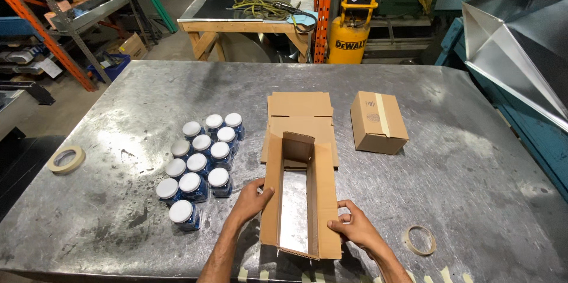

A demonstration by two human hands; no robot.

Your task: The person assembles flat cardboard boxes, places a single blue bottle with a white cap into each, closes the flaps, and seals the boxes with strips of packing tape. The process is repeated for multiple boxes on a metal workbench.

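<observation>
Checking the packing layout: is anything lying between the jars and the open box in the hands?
Nothing visible: bare table separates the jars from the box, which the left hand and right hand grip.

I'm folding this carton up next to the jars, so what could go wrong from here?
The unfolded cardboard box is open at both ends and held only by the left hand and right hand, so it may spring flat. The white-lidded jars stand close by the left hand; a sideways swing could topple them.
</observation>
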